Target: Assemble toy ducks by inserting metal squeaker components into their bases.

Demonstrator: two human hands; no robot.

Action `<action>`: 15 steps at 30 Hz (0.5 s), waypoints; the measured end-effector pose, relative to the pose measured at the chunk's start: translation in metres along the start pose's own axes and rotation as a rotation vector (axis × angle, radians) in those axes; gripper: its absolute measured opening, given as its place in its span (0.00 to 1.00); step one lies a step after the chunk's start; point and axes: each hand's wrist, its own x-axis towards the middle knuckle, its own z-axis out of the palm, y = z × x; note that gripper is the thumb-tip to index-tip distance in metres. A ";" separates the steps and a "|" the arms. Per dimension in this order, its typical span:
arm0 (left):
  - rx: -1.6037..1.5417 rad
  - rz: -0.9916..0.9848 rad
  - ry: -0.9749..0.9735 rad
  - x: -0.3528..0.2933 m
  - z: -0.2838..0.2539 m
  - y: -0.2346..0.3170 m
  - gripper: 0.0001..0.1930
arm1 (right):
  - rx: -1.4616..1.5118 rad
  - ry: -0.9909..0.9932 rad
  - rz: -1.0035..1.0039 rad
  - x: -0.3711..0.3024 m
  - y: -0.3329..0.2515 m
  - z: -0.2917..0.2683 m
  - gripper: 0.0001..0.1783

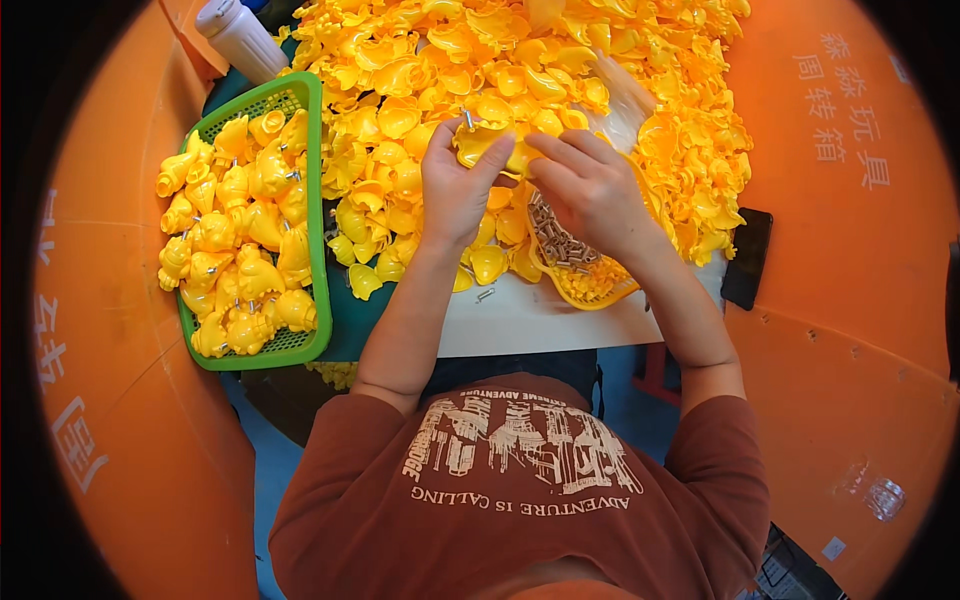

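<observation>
Between my two hands is a glossy yellow plastic shell piece (pixel 480 143), with a small silver metal pin standing up at its upper left. My left hand (pixel 455 190) holds it, thumb across the front and fingers behind. My right hand (pixel 592 185) has its fingers pinched at the piece's right end; whether that end is a second shell is hidden by the fingers. Just below my right hand sits a yellow tray (pixel 592 303) holding many small metal pins (pixel 560 238) and tiny yellow parts. A large heap of loose yellow shells (pixel 400 115) spreads behind and around both hands.
At the left, a green basket (pixel 318 210) holds assembled-looking yellow figures (pixel 240 235). A white bottle (pixel 240 38) stands behind it. Loose pins (pixel 486 295) lie near the table's front edge. A dark phone-like slab (pixel 748 258) lies at the right. Orange walls (pixel 830 300) flank both sides.
</observation>
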 end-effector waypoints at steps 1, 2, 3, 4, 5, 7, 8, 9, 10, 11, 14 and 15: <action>-0.002 -0.001 -0.001 0.000 -0.002 -0.002 0.15 | 0.120 0.034 0.063 -0.002 0.000 0.001 0.07; -0.098 -0.040 -0.004 0.000 -0.005 -0.002 0.13 | 0.123 0.035 0.061 -0.005 -0.003 0.005 0.07; -0.195 -0.078 -0.006 0.000 -0.008 -0.003 0.15 | 0.539 0.095 0.363 -0.008 -0.009 0.010 0.07; -0.193 -0.076 -0.003 0.000 -0.008 -0.004 0.15 | 0.953 0.153 0.666 -0.008 -0.013 0.014 0.08; -0.243 -0.096 0.008 -0.001 -0.004 -0.003 0.19 | 0.951 0.154 0.670 -0.006 -0.015 0.016 0.08; -0.295 -0.120 0.018 -0.003 0.003 -0.004 0.23 | 1.367 0.202 0.760 -0.001 -0.019 0.020 0.11; -0.304 -0.126 0.052 -0.004 0.006 -0.005 0.24 | 1.349 0.213 0.722 -0.001 -0.020 0.027 0.10; -0.313 -0.133 0.086 -0.005 0.006 -0.005 0.24 | 1.350 0.213 0.722 0.000 -0.021 0.032 0.10; -0.312 -0.134 0.087 -0.006 0.006 -0.003 0.24 | 1.123 0.225 0.694 0.002 -0.022 0.036 0.09; -0.351 -0.160 0.066 -0.007 0.006 -0.001 0.24 | 0.894 0.232 0.660 0.004 -0.023 0.038 0.08; -0.422 -0.174 0.006 -0.007 0.004 -0.002 0.23 | 0.589 0.209 0.568 0.009 -0.028 0.035 0.06; -0.451 -0.164 -0.035 -0.007 0.004 -0.002 0.23 | 0.588 0.205 0.567 0.010 -0.028 0.037 0.06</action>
